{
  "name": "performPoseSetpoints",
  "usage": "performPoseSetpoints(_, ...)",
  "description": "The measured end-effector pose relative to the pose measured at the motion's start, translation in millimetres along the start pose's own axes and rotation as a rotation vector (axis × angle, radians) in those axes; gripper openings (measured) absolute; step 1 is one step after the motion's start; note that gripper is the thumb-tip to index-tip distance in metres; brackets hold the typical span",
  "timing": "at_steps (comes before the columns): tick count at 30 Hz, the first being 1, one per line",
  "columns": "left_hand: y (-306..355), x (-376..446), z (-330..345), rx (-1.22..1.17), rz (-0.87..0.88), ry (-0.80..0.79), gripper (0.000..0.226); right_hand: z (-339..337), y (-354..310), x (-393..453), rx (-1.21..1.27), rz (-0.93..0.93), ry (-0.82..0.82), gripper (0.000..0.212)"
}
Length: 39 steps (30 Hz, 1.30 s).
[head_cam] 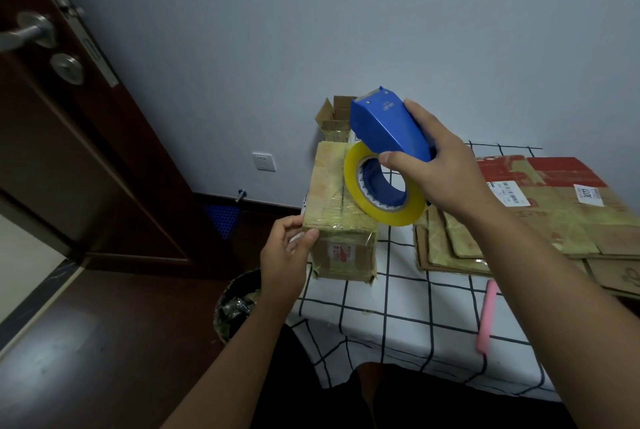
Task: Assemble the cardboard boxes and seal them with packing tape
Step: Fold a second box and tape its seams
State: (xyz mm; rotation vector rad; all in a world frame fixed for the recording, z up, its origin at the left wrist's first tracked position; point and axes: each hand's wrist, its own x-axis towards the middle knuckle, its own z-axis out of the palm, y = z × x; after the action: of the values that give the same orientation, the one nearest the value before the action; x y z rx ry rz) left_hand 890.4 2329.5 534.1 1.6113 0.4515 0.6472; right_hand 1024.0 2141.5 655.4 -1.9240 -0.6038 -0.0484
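Two hands: left [285, 252], right [446, 172]. One blue tape dispenser [388, 123] carrying one yellow tape roll [384, 210]. One taped box [341, 213], one open box [337, 118] behind, one stack of flattened cardboard [554, 220], one pink cutter [486, 316], one bin [235, 304] at lower left.

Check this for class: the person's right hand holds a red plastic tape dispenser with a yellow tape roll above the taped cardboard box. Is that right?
One detail is wrong. In the head view the right hand holds a blue plastic tape dispenser, not red; the yellow tape roll above the taped cardboard box is as stated.

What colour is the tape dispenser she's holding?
Blue, holding a yellow tape roll; tape dispenser, head view.
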Motion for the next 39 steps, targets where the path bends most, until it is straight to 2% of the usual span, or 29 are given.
performPoseSetpoints(6, -2.4, 2.5, -0.7, 0.066, 0.057, 0.001, 0.026, 0.3, -0.7, 0.2, -0.017, 0.0, -0.005, 0.075)
performPoseSetpoints(14, -11.4, 1.1, 10.6, 0.187, 0.206, 0.112, 0.011, 1.0, -1.4, 0.5, -0.025, 0.003, -0.006, 0.075)
performPoseSetpoints(19, -15.0, -2.6, 9.2, 0.124, 0.174, 0.055, 0.018, -0.7, -1.1, 0.6, -0.019, 0.013, -0.004, 0.075)
performPoseSetpoints(26, -9.0, -2.2, 10.0, 0.038, 0.076, 0.078, 0.023, 0.5, -1.5, 0.9, -0.029, 0.008, -0.004, 0.076)
performPoseSetpoints(39, -8.1, -5.2, 7.9, 0.044, 0.079, 0.108, 0.015, 0.7, 0.2, 0.2, -0.027, 0.008, -0.001, 0.076)
